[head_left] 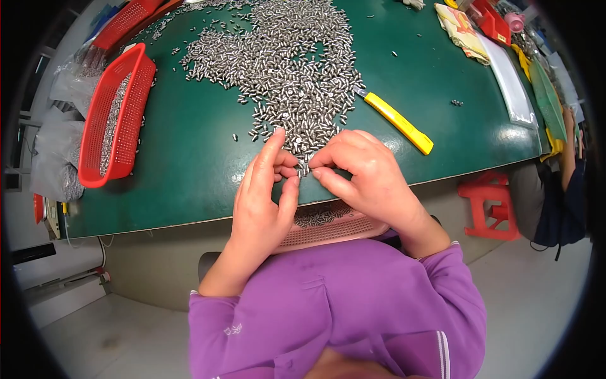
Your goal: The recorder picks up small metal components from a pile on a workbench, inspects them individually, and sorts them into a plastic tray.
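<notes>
A large heap of small silvery metal pins (284, 69) spreads over the green table (189, 164) and narrows toward its near edge. At that narrow tip my left hand (266, 183) has its index finger stretched up, its other fingers bent by the pins, and its thumb apart. Opposite it, my right hand (366, 167) brings thumb and index tips close together beside the pins; whatever lies between them is too small to make out. Below the table edge, a pink perforated basket (334, 235) at my lap contains more metal pieces.
A yellow utility knife (399, 123) lies right of the heap. At the left stands a red perforated basket (136, 101) of pins, beside clear plastic bags (57, 145). Clear plastic sheeting (505, 82) lies far right. A red stool (489, 208) and another person's arm (569, 145) are beyond.
</notes>
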Demonstrator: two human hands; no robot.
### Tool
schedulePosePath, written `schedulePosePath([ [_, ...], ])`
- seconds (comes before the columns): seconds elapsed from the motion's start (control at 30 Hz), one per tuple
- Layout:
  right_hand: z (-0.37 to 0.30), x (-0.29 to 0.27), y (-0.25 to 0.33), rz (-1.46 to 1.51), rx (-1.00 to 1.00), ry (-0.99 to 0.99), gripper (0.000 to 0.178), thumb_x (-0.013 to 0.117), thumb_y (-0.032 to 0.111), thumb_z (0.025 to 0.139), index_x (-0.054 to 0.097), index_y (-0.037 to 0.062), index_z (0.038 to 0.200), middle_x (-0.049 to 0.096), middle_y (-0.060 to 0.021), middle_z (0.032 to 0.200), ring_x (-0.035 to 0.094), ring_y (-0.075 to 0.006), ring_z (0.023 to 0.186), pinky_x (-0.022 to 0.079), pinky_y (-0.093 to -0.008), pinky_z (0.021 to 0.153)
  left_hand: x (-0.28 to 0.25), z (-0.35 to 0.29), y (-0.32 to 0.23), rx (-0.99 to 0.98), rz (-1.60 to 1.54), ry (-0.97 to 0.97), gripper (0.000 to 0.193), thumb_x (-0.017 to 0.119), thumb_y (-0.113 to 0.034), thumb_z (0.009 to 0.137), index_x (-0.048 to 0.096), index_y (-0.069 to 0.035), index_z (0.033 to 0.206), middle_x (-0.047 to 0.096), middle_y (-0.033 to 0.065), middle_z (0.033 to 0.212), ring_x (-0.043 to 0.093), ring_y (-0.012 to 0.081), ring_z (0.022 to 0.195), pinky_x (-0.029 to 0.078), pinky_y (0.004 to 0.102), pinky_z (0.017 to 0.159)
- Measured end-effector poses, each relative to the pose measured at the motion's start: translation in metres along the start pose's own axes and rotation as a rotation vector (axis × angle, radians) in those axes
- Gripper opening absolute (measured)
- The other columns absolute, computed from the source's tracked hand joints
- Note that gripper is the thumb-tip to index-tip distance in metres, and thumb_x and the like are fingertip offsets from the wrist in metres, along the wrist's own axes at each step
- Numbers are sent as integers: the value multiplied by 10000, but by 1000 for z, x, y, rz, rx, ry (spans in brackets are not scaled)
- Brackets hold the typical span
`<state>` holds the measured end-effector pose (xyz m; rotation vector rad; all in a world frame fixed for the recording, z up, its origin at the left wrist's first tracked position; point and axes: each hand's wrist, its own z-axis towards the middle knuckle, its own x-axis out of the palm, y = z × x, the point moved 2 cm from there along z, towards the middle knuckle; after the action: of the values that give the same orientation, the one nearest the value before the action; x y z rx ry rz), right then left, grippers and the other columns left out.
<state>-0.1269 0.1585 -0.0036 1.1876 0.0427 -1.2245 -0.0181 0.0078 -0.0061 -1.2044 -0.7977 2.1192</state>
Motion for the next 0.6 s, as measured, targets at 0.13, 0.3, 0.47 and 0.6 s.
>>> schedulePosePath([
  [0.13, 0, 0, -1, 16, -2, 4, 93, 757, 80, 799, 708, 63, 876, 663, -54, 830, 643, -242, 813, 496, -388, 795, 1, 0, 0, -4, 4, 1, 690, 645, 108, 840, 427, -20, 1482, 636, 107, 1033, 632, 205, 896, 540, 341, 799],
  [0.3, -1, 1, -1, 12, 13, -15, 99, 757, 93, 803, 720, 66, 890, 663, -56, 824, 640, -244, 806, 495, -382, 786, 0, 0, -2, 4, 18, 20, 673, 673, 96, 821, 472, -36, 1450, 645, 98, 981, 636, 219, 879, 538, 352, 798],
  [0.47, 1, 3, 2, -10, 57, 1, 112, 736, 122, 808, 710, 74, 905, 648, -87, 850, 628, -307, 811, 506, -425, 751, 2, 1, 0, -36, 34, 16, 661, 696, 76, 808, 496, -39, 1427, 652, 91, 955, 638, 224, 870, 535, 359, 788],
  [0.6, 3, 6, 4, -23, 72, -16, 118, 752, 114, 780, 706, 84, 885, 643, -62, 824, 626, -278, 791, 506, -406, 723, 3, 3, -4, -30, 39, 13, 666, 693, 82, 805, 488, -32, 1428, 645, 89, 936, 631, 226, 851, 530, 367, 782],
])
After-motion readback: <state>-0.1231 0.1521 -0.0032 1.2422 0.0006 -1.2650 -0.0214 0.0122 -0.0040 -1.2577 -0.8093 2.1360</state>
